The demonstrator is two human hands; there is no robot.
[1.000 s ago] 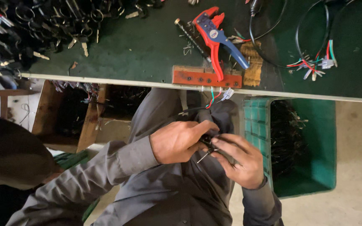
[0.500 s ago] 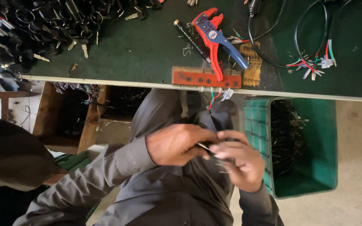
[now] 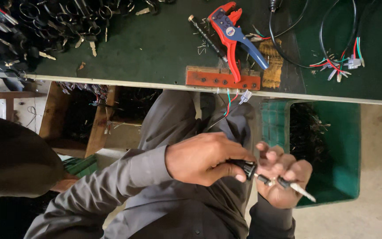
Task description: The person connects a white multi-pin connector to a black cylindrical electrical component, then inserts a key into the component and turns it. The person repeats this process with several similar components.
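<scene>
My left hand [image 3: 206,158] is closed around the black handle of a small tool [image 3: 246,168] above my lap. A thin metal shaft runs from the handle to a small black part with a silver blade-like tip [image 3: 303,193]. That part lies across the fingers of my right hand [image 3: 284,179], held at the palm, its tip pointing down and to the right. The fingers of my right hand are partly spread. Both hands are below the edge of the green-topped table [image 3: 155,48].
On the table lie a red-and-blue wire stripper [image 3: 233,37], an orange block with holes [image 3: 222,80], coloured wire looms [image 3: 341,62] and a heap of black keys [image 3: 23,22]. A green bin [image 3: 337,177] stands right of my legs. Another person's dark sleeve [image 3: 14,159] is at left.
My right hand's fingers have loosened and the silver tip now sticks out to the lower right. My left hand has shifted its grip along the black handle.
</scene>
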